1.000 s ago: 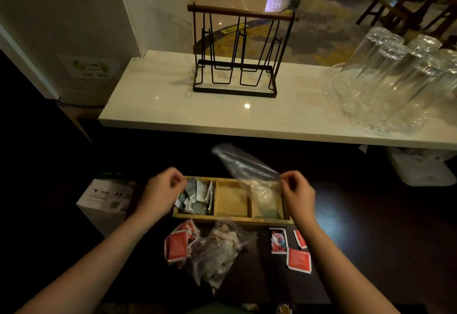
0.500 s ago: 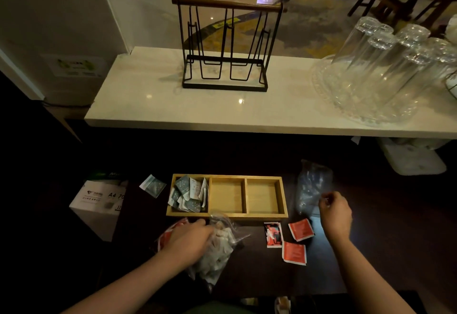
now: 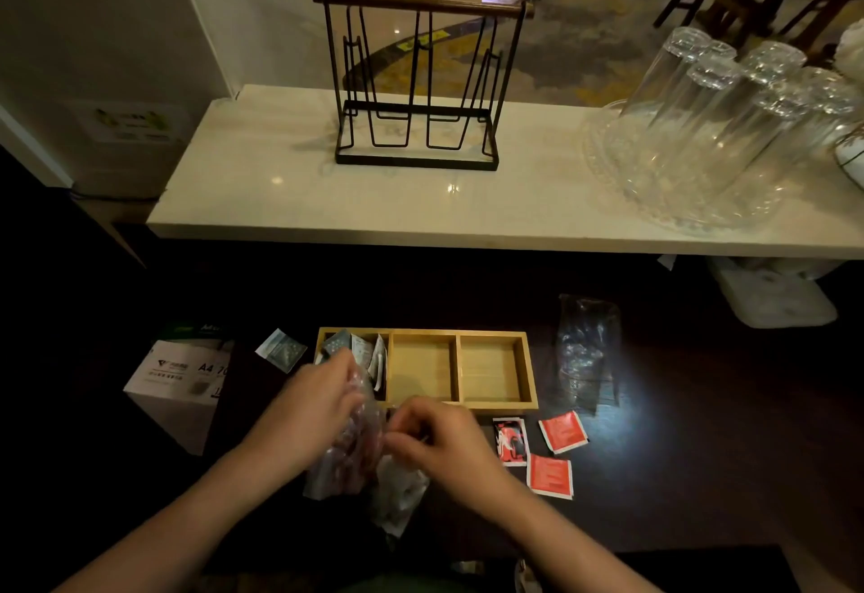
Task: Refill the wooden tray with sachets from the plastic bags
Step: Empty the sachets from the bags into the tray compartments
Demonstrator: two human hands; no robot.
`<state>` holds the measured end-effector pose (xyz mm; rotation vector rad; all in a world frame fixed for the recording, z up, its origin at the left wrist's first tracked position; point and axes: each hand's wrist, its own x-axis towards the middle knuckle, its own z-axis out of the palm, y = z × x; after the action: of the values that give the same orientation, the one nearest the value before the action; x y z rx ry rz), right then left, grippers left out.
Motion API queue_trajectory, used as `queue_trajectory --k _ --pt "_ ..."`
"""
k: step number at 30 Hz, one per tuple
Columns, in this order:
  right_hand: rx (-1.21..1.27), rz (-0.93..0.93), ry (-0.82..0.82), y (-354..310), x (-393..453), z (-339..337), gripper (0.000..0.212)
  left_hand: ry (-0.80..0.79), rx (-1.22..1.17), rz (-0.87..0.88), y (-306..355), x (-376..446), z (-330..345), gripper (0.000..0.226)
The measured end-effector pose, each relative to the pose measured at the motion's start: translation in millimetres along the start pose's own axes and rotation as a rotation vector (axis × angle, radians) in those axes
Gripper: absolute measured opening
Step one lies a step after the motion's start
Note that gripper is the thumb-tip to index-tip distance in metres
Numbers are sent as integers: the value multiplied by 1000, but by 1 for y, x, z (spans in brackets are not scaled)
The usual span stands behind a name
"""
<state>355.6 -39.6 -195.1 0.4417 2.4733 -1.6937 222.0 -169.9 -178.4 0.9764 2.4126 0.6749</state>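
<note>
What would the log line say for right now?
left hand: grips plastic bag | right hand: pinches same bag | wooden tray: left slot filled, other two empty | red sachets: loose on table

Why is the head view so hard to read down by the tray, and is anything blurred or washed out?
Head view: the dark table is underlit while the pale counter is bright with small glare spots; a bluish light patch falls right of the red sachets. The left hand, right hand and the plastic bag they hold are motion-smeared. Wide-angle bending tilts the glasses.
</note>
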Motion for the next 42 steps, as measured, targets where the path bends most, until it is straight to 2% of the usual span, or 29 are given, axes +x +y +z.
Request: queue_trajectory --k 1,4,7,12,14,16,18,22,24,28,31,36,42 --pt "9 -35 24 -9 2 9 7 58 -31 11 7 -1 -6 12" --pt "-28 -73 149 -31 7 17 28 220 -104 46 25 -2 -16 15" --pt "-144 -108 263 -40 7 13 44 284 -235 13 34 3 -15 14" --pt "-244 -160 358 -40 14 -5 21 253 -669 -86 37 -4 -8 18" --pt "-258 -140 400 -39 17 -12 20 193 -711 -91 38 -7 -6 30" --pt "-249 -119 418 -39 18 -17 12 127 -657 -67 38 -7 -4 34" --pt "-249 -110 399 -39 18 -22 4 136 -557 -30 40 -7 -3 24" --pt "-236 -133 381 -44 19 -31 13 211 -405 4 39 -2 -5 24" --pt "-257 -145 371 -46 20 -34 13 199 -501 -28 41 -1 -6 25" --pt "-221 -141 354 -50 23 -33 23 143 -845 -131 47 0 -7 21" --pt "-234 -129 346 -50 23 -27 36 105 -859 -118 50 -1 -7 17" --pt "-254 -113 320 -55 24 -33 29 149 -888 -121 50 1 -5 16" --pt "168 40 180 -54 21 -54 12 29 -1139 -159 46 3 -5 21"
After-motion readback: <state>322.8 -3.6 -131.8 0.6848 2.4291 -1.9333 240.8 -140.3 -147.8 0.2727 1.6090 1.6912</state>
